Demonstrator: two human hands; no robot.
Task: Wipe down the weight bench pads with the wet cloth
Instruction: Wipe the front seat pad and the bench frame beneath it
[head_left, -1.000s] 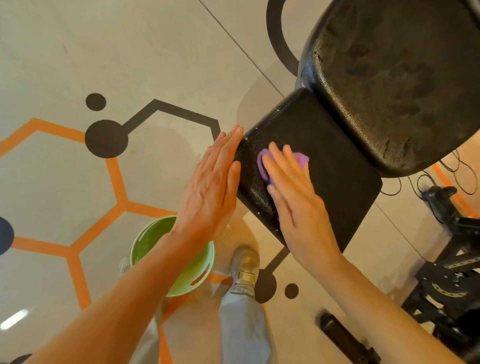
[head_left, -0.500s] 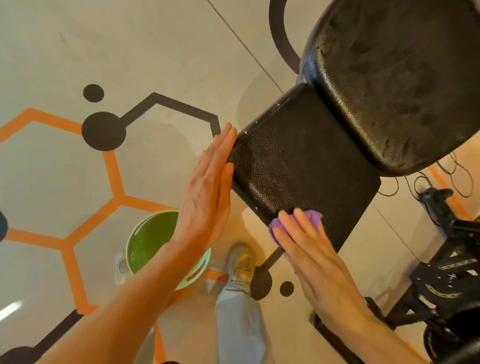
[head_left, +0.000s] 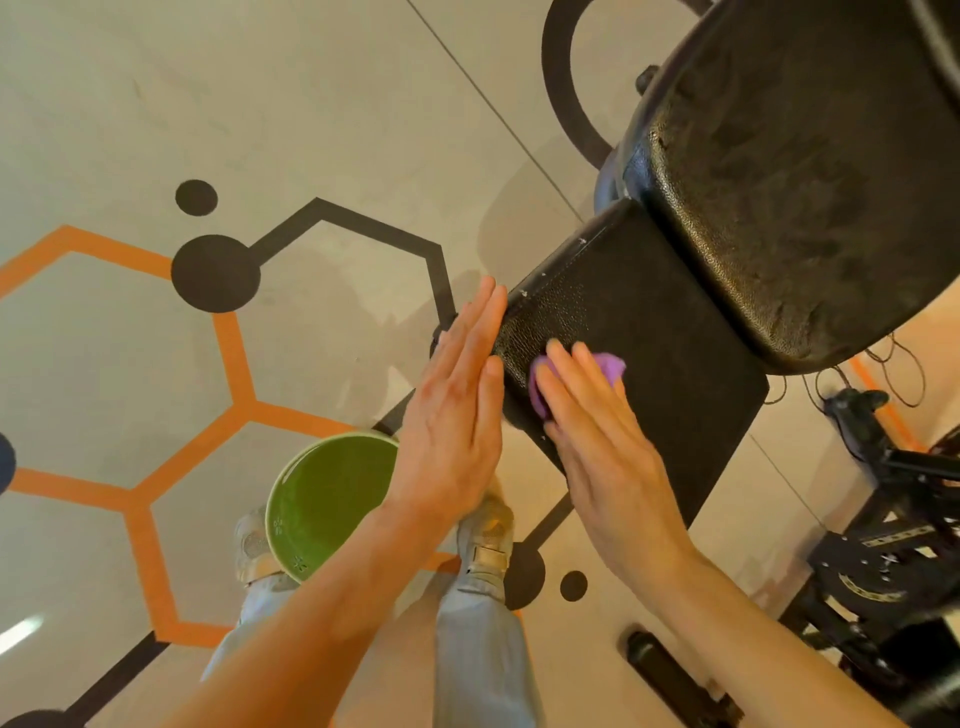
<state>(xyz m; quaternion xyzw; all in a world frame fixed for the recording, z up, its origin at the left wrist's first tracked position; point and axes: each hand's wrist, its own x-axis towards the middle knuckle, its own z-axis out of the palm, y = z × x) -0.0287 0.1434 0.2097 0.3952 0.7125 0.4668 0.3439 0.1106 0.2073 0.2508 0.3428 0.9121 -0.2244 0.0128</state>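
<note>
The black seat pad of the weight bench runs up to the larger black back pad at the upper right. A purple cloth lies on the seat pad near its left edge, pressed flat under the fingers of my right hand. My left hand is flat with fingers straight, its edge resting against the left side of the seat pad. It holds nothing.
A green bowl sits on the floor below my left hand, by my shoes. Black gym equipment frames and cables stand at the right. The floor carries orange and black hexagon markings.
My right hand has slid the purple cloth from the pad's near edge back up towards its left edge. The left hand has stayed against the pad's side.
</note>
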